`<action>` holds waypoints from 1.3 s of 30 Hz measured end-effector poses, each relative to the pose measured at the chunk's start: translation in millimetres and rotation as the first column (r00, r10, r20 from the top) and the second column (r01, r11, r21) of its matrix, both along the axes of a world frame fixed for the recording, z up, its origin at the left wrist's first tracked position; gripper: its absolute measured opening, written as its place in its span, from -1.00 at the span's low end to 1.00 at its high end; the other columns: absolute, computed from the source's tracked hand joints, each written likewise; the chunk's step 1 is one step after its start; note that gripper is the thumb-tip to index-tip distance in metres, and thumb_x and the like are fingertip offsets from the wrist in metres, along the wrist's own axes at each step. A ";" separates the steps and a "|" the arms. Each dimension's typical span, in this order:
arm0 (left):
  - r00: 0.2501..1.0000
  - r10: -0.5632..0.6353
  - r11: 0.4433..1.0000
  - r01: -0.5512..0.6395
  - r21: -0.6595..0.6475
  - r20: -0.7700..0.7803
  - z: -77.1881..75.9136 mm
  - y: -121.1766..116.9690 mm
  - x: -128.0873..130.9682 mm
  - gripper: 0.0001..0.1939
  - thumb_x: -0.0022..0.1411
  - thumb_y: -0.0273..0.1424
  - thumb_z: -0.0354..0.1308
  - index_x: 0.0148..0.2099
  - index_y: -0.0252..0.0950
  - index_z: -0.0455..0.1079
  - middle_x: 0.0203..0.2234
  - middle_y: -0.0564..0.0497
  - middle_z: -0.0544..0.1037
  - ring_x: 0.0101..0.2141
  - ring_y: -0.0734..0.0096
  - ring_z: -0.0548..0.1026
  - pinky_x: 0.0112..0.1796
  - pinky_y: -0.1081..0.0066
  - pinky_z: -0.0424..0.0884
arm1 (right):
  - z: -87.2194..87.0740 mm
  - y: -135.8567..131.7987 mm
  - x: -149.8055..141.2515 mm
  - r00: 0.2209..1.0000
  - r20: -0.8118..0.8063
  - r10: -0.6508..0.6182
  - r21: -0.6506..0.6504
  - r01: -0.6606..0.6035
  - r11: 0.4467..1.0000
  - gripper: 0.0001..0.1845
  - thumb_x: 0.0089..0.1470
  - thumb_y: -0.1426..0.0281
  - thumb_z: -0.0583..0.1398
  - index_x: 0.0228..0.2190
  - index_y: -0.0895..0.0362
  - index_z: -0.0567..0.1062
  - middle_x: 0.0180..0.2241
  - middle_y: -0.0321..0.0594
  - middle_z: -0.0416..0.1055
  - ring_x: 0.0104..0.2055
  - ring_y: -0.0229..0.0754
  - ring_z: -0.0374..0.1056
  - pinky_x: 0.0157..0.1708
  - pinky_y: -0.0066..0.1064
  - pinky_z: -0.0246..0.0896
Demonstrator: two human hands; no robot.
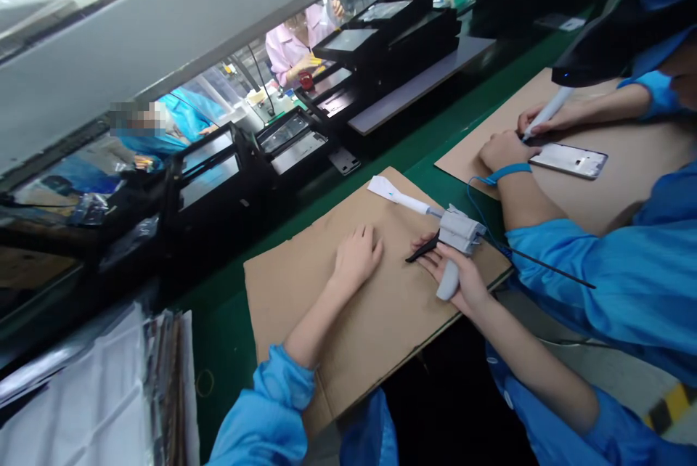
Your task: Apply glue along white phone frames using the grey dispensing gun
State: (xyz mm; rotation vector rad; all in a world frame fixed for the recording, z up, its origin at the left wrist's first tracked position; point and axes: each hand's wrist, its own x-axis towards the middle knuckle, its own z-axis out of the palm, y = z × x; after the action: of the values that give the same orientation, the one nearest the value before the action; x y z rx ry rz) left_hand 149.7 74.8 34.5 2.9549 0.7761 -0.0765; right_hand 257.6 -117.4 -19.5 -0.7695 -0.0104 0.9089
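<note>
My left hand point(356, 257) rests palm down on a brown cardboard sheet point(337, 339), fingers loosely curled, holding nothing. My right hand point(456, 279) grips a grey-white pistol-shaped tool point(456, 234) by its handle, with a black trigger lever point(422, 250) under my fingers. The tool's long white nozzle point(396, 194) points up and left across the cardboard. A thin black cable point(544, 266) runs from the tool to the right.
A green belt point(435, 154) carries black trays point(297, 139) along the far side. To my right a co-worker in blue holds a white pen-like tool point(546, 112) beside a phone frame point(569, 160) on another cardboard sheet. White papers point(98, 393) are stacked at lower left.
</note>
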 end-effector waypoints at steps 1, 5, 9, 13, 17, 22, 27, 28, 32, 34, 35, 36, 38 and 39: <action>1.000 -0.004 1.000 0.004 -0.017 0.005 -0.7 2.5 -1.2 -0.64 0.67 -0.24 0.06 0.31 -0.30 0.45 0.12 -0.26 0.59 0.14 -0.04 0.61 0.15 0.11 0.57 | 0.7 -0.5 0.3 1.000 -0.017 -0.007 0.003 0.008 1.000 -0.34 -0.16 0.07 0.60 -0.09 0.10 0.60 0.02 -0.11 0.61 0.22 0.01 0.53 0.38 -0.06 0.47; 0.997 -0.066 0.992 0.070 -0.109 0.040 -4.2 2.6 -40.0 -0.53 0.68 -0.21 0.05 0.49 -0.21 0.36 0.30 -0.23 0.52 0.30 0.03 0.51 0.34 0.08 0.47 | 3.0 -2.8 0.0 0.998 -0.058 -0.016 -0.005 0.016 1.000 -0.33 -0.17 0.10 0.60 -0.06 0.09 0.60 0.04 -0.12 0.61 0.21 -0.04 0.53 0.30 -0.18 0.50; 0.984 -0.147 0.961 0.165 -0.222 0.096 -5.3 -4.3 -104.2 -0.44 0.71 -0.07 -0.03 0.61 -0.04 0.23 0.58 -0.14 0.26 0.52 -0.01 0.28 0.47 -0.07 0.32 | 4.9 -3.6 -0.3 0.998 -0.065 -0.006 0.003 0.006 1.000 -0.35 -0.12 0.10 0.57 -0.03 0.08 0.59 0.06 -0.11 0.60 0.24 -0.06 0.52 0.30 -0.21 0.49; 0.996 -0.048 0.973 0.063 -0.223 0.070 -0.9 -5.2 -124.4 -0.43 0.71 0.00 -0.06 0.58 -0.06 0.28 0.55 -0.15 0.31 0.49 -0.02 0.32 0.45 -0.10 0.34 | 5.6 -4.0 0.7 0.997 -0.079 0.000 0.004 0.000 1.000 -0.35 -0.13 0.11 0.57 -0.04 0.08 0.58 0.04 -0.12 0.60 0.23 -0.08 0.52 0.30 -0.24 0.50; 0.994 0.064 0.977 -0.045 -0.207 0.087 -4.2 1.8 -73.9 -0.45 0.70 -0.03 -0.02 0.50 -0.17 0.37 0.38 -0.22 0.45 0.36 -0.04 0.42 0.36 -0.04 0.44 | 5.6 -5.6 0.7 0.999 -0.050 -0.010 -0.001 0.010 1.000 -0.39 -0.07 0.13 0.55 -0.03 0.07 0.57 0.05 -0.12 0.60 0.22 -0.08 0.53 0.28 -0.23 0.52; 0.966 0.198 0.975 -0.176 -0.136 0.169 -15.9 18.9 25.6 -0.55 0.65 -0.26 0.06 0.43 -0.27 0.45 0.22 -0.27 0.50 0.24 -0.03 0.50 0.31 0.07 0.46 | 5.2 -8.3 -3.4 1.000 0.014 -0.027 -0.029 0.028 0.999 -0.43 -0.04 0.11 0.53 -0.05 0.06 0.58 0.03 -0.19 0.59 0.20 -0.08 0.54 0.37 -0.15 0.48; 0.915 0.335 0.941 -0.315 -0.122 0.227 -23.7 28.7 85.2 -0.53 0.65 -0.29 0.01 0.44 -0.32 0.43 0.26 -0.35 0.46 0.18 -0.10 0.57 0.23 0.04 0.51 | 4.9 -12.1 -8.0 0.995 0.084 -0.045 -0.045 0.049 0.998 -0.47 0.03 0.11 0.50 -0.04 0.07 0.56 0.02 -0.15 0.59 0.23 -0.02 0.53 0.44 0.00 0.44; 0.908 0.350 0.937 -0.333 -0.111 0.230 -24.4 29.7 90.7 -0.52 0.65 -0.30 -0.01 0.46 -0.30 0.42 0.27 -0.35 0.46 0.17 -0.11 0.59 0.22 0.03 0.51 | 5.3 -12.4 -8.1 0.995 0.085 -0.044 -0.040 0.047 0.998 -0.46 0.02 0.11 0.50 -0.03 0.07 0.56 0.02 -0.14 0.59 0.23 -0.02 0.53 0.44 0.01 0.44; 0.895 0.398 0.917 -0.388 -0.092 0.200 -24.4 35.4 101.2 -0.50 0.69 -0.29 -0.07 0.50 -0.20 0.43 0.27 -0.35 0.49 0.07 -0.10 0.66 0.08 0.07 0.55 | 6.8 -10.7 -5.0 0.998 0.052 -0.020 -0.023 0.021 1.000 -0.40 0.02 0.14 0.50 0.06 0.06 0.56 0.03 -0.14 0.58 0.22 -0.03 0.54 0.47 0.01 0.41; 0.888 0.415 0.909 -0.400 -0.113 0.199 -24.0 39.1 103.2 -0.51 0.70 -0.28 -0.07 0.48 -0.17 0.45 0.25 -0.34 0.52 0.03 -0.11 0.68 0.03 0.06 0.56 | 6.9 -8.9 -1.7 0.999 0.047 0.000 -0.028 0.001 1.000 -0.39 0.04 0.15 0.49 0.08 0.06 0.56 0.03 -0.13 0.58 0.24 -0.02 0.53 0.48 0.01 0.38; 0.883 0.420 0.907 -0.403 -0.123 0.207 -24.1 40.7 103.9 -0.51 0.70 -0.29 -0.08 0.48 -0.17 0.46 0.24 -0.34 0.53 0.02 -0.11 0.68 0.02 0.05 0.56 | 6.9 -7.8 0.2 0.999 0.047 0.014 -0.033 -0.013 0.999 -0.40 0.04 0.15 0.49 0.08 0.06 0.57 0.04 -0.13 0.58 0.25 -0.01 0.53 0.49 0.02 0.38; 0.880 0.424 0.905 -0.404 -0.131 0.216 -24.3 41.9 104.2 -0.50 0.70 -0.29 -0.08 0.48 -0.16 0.47 0.23 -0.34 0.54 0.01 -0.11 0.69 0.01 0.05 0.56 | 6.8 -6.6 2.2 0.999 0.046 0.030 -0.039 -0.028 0.999 -0.41 0.04 0.15 0.49 0.06 0.07 0.57 0.04 -0.12 0.59 0.25 0.00 0.53 0.49 0.03 0.37; 0.874 0.425 0.905 -0.401 -0.146 0.235 -25.2 43.2 104.3 -0.50 0.70 -0.28 -0.09 0.48 -0.13 0.48 0.22 -0.33 0.54 -0.02 -0.09 0.69 0.00 0.06 0.57 | 7.1 -3.8 6.0 0.998 0.039 0.056 -0.055 -0.054 0.997 -0.43 0.01 0.15 0.50 0.01 0.08 0.58 0.04 -0.11 0.59 0.25 0.02 0.53 0.48 0.04 0.37; 0.874 0.420 0.907 -0.394 -0.152 0.243 -25.7 43.5 103.9 -0.50 0.70 -0.29 -0.08 0.48 -0.11 0.49 0.22 -0.32 0.54 -0.03 -0.07 0.68 -0.01 0.07 0.57 | 7.5 -2.3 7.6 0.997 0.036 0.061 -0.065 -0.059 0.996 -0.44 0.00 0.14 0.51 -0.01 0.09 0.58 0.04 -0.11 0.59 0.24 0.02 0.54 0.48 0.03 0.37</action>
State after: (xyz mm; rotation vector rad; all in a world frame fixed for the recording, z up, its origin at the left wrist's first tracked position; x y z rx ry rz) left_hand 253.6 118.3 8.8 2.5649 1.2844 0.3025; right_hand 265.2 -119.7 -12.0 -0.8495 -0.0382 0.9551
